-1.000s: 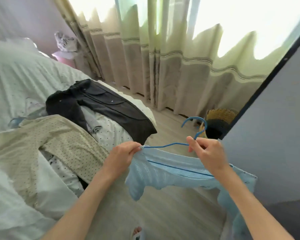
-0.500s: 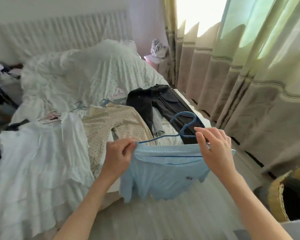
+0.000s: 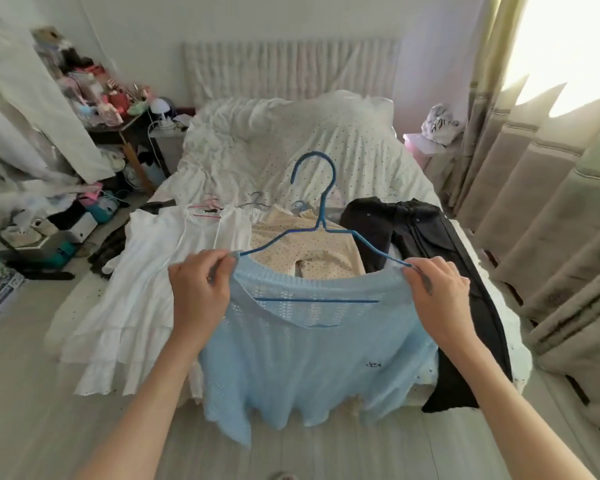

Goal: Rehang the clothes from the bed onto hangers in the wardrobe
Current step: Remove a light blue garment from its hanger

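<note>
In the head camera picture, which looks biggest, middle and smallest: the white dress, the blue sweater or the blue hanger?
1. Blue sweater, though it is held nearest the camera, so unsure against the dress.
2. White dress, looking nearly as big.
3. Blue hanger, clearly smallest.

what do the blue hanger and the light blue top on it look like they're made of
Blue hanger: seemingly thin wire with a matte blue coating, judging by its slim, bent, twisted neck.
Light blue top: an openwork knit, probably cotton or acrylic yarn; it has a ribbed neckline, rows of small holes, and a soft drape.
</note>
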Demonstrator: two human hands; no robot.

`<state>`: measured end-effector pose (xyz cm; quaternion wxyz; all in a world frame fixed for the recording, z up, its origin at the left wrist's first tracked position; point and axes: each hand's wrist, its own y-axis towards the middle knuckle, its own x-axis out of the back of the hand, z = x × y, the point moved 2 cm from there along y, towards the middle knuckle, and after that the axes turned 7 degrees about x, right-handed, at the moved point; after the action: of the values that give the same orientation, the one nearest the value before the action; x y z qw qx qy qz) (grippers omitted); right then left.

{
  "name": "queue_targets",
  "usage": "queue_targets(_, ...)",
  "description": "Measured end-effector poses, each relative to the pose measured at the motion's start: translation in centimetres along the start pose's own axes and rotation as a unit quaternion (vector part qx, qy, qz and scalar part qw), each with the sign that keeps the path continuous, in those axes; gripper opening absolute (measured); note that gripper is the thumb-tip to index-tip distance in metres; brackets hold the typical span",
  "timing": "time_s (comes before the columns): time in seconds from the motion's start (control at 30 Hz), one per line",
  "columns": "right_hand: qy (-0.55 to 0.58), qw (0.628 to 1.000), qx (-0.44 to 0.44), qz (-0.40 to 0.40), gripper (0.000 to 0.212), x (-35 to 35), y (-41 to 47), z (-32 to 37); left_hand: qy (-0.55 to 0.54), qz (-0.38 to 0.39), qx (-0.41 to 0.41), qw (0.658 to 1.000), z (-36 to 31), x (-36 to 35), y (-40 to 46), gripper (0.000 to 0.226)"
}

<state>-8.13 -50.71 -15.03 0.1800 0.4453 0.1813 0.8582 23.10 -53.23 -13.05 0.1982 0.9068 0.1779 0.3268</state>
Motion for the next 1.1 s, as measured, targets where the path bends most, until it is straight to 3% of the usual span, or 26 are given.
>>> queue_targets(0.37,0.024,0.990,0.048,-0.134,0.013,-7.7,18.8,3.3,0.016,-0.086,-0.067,0.994,4.0,-3.3,20.0,0.027)
queue_targets(0.63,0.041,0.998,-0.035,0.020,0.020,-17.7,31.3,0.1,0.094,0.041,0.020,0.994,11.5,-12.0,33.5,0.022)
queue_targets(0.97,0.009,0.983,-0.142,0.112,0.021,-29.5,37.6,-6.9,0.180,0.164,0.069,0.967,20.6,-22.7,39.0,0.024)
queue_targets(1.1,0.013,0.975,-0.167,0.145,0.020,-35.6,39.8,-11.1,0.205,0.181,0.087,0.958,24.9,-27.8,40.7,0.021)
